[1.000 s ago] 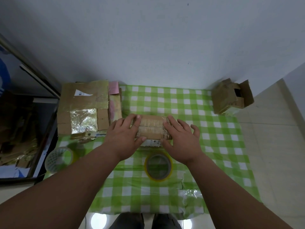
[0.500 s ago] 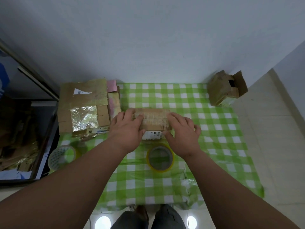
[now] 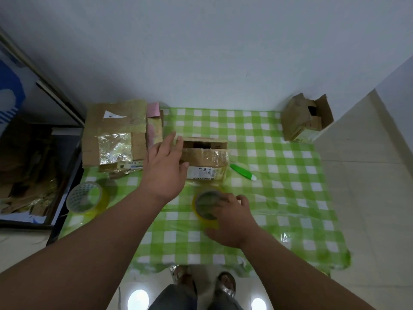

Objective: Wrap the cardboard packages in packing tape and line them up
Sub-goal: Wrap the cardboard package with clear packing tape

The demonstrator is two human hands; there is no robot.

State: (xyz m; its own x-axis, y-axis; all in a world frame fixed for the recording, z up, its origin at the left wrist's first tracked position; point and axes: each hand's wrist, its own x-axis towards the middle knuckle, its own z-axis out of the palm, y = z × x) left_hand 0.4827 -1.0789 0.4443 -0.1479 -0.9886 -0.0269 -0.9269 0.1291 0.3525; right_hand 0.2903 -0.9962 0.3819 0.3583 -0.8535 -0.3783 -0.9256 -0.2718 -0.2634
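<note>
1. The left hand (image 3: 164,170) lies with straight fingers on the left end of the brown cardboard package partly covered in clear tape (image 3: 204,157), which sits mid-counter with a white label on its near side.
2. The right hand (image 3: 232,220) curls its fingers round the yellow-rimmed roll of packing tape (image 3: 206,205), just near of that package.
3. The counter wears a green-and-white checked cloth (image 3: 279,186).
4. A green and white pen-shaped cutter (image 3: 242,172) lies just right of the package.
5. At the far left, a large flat cardboard package with shiny tape patches (image 3: 114,133) rests with a narrow pink-topped package (image 3: 154,128) beside it.
6. A second roll of clear tape (image 3: 86,200) sits at the near left.
7. A torn-open brown cardboard box (image 3: 306,118) stands at the far right corner.
</note>
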